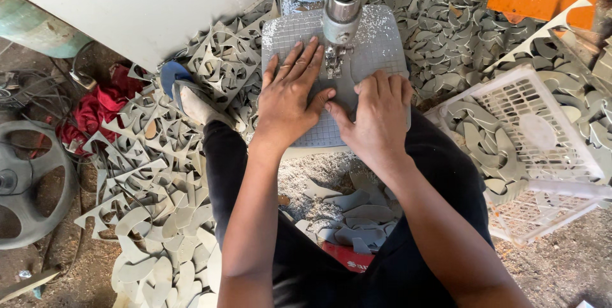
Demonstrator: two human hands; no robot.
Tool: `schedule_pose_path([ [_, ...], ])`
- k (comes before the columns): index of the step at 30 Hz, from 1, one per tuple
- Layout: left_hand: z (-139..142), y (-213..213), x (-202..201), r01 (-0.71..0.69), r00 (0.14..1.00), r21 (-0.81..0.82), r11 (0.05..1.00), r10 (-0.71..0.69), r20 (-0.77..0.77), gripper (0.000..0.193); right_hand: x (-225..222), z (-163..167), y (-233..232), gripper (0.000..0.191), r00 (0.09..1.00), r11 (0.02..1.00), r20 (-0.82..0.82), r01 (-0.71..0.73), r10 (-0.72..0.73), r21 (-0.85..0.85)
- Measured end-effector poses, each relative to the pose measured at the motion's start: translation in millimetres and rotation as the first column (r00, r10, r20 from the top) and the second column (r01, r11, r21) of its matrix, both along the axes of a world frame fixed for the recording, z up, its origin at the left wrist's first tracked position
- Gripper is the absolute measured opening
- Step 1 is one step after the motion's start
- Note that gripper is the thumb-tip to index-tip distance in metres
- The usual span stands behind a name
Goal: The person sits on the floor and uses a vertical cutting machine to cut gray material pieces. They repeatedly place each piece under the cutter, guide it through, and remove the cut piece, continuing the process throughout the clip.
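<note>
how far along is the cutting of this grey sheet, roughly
Done: cut grey shapes fill the white basket, more lie between the knees, and leftover sheet scraps cover the floor. In hand: the left hand and right hand press a grey sheet flat at the machine's blade. Left: most of that sheet looks uncut; no further stock is visible.

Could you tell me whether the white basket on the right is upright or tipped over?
Tipped over: the white basket lies on its side, its open mouth facing the person, with grey cut pieces resting inside.
</note>
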State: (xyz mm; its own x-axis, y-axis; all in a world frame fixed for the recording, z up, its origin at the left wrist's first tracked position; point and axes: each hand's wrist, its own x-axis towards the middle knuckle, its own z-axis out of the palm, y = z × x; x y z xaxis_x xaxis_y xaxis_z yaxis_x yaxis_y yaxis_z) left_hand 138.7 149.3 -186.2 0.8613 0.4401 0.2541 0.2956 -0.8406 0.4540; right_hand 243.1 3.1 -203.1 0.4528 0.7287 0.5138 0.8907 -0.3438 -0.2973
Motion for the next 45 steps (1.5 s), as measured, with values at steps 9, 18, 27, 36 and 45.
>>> schedule_pose_path([
  [9, 0.1, 0.4, 0.6, -0.018, 0.996, -0.022, 1.0, 0.02, 0.092, 0.066, -6.9, -2.8, 7.7, 0.046, 1.0, 1.0, 0.006, 0.011, -0.011, 0.01],
  [18, -5.8, -27.1, -14.5, -0.143, 0.969, -0.027, 0.989, 0.146, 0.199, 0.07, 37.9, 9.7, -30.6, 0.039, 0.939, 0.961, -0.211, -0.275, 0.273, 0.022],
  [27, -14.7, -48.1, -9.3, -0.219, 0.958, 0.054, 0.974, 0.204, 0.201, 0.07, 41.9, 1.7, -16.6, 0.047, 0.966, 0.938, -0.03, -0.256, 0.256, -0.235],
  [36, -17.3, -37.9, -11.7, -0.165, 0.965, 0.013, 0.986, 0.158, 0.209, 0.062, 40.7, 0.2, -17.0, 0.046, 0.97, 0.936, 0.003, -0.235, 0.245, -0.261],
  [45, -16.3, -35.4, -9.3, -0.168, 0.965, -0.014, 0.986, 0.167, 0.204, 0.062, 40.3, -2.5, -14.3, 0.047, 0.976, 0.938, 0.018, -0.202, 0.215, -0.281],
])
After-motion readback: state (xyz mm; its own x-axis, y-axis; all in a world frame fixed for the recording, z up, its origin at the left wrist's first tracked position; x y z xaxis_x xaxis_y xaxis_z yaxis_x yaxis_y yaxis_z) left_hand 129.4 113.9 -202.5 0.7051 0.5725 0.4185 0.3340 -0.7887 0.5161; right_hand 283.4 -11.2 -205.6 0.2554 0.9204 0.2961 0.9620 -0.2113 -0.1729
